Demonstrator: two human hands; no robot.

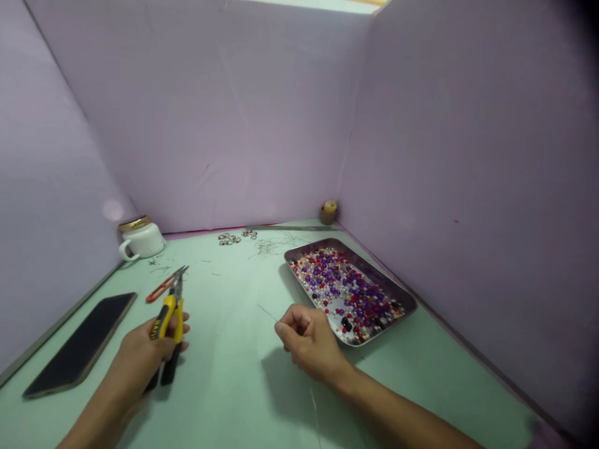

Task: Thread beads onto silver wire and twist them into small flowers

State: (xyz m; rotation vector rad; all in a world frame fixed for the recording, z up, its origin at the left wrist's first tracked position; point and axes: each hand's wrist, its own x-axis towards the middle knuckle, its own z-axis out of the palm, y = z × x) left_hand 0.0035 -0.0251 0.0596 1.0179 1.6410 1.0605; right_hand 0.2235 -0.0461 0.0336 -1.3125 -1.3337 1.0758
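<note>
My left hand (152, 344) is wrapped round yellow and black pliers (170, 312), whose metal jaws point away from me beside orange-handled snips (160, 289). Between the thumb and forefinger of my right hand (306, 340) is a thin wire (267, 312); its free end sticks out up and to the left. Just behind and right of that hand lies a metal tray (406, 299) with many purple, red, black and pale beads (350, 290).
A dark phone (79, 346) lies at the left edge. Behind stand a white mug (144, 241) with a gold lid and a small pot (328, 213). Loose wires (267, 247) and beaded pieces (229, 239) lie at the back. Purple walls enclose the green table (224, 374).
</note>
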